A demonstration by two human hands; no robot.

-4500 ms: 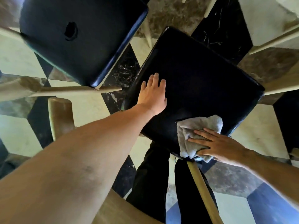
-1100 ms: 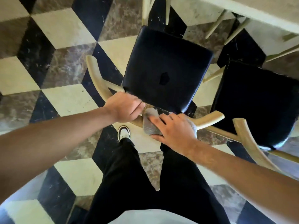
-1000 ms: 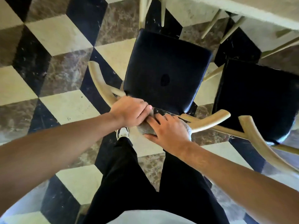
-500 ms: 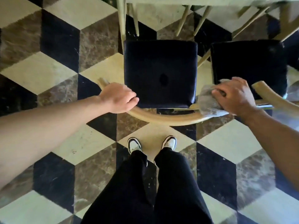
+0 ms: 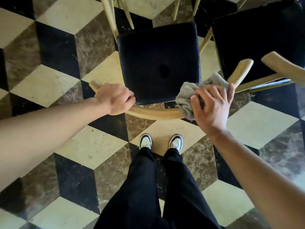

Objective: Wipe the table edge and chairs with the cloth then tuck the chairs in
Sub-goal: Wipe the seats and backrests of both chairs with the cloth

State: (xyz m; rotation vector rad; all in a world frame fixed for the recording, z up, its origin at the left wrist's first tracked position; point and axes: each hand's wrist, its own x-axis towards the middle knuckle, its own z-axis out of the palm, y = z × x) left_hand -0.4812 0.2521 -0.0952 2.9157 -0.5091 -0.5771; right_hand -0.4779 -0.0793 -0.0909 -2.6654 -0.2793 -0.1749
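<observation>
A chair with a black padded seat (image 5: 158,63) and a curved pale wooden backrest rail (image 5: 155,114) stands right in front of me. My left hand (image 5: 115,99) grips the left part of that rail. My right hand (image 5: 212,106) presses a grey cloth (image 5: 186,96) onto the right part of the same rail. A second black-seated chair (image 5: 257,38) stands to the right, its own wooden rail (image 5: 283,65) crossing the right edge of the view. The table itself is out of view.
Pale wooden legs (image 5: 110,15) of chair or table show at the top. The floor is a cube-pattern tile (image 5: 49,83) in black, cream and brown. My legs in black trousers and my white shoes (image 5: 145,142) stand just behind the chair.
My right hand with the cloth has slid from the far right tip of the rail back toward the middle. My left hand keeps its grip on the left part.
</observation>
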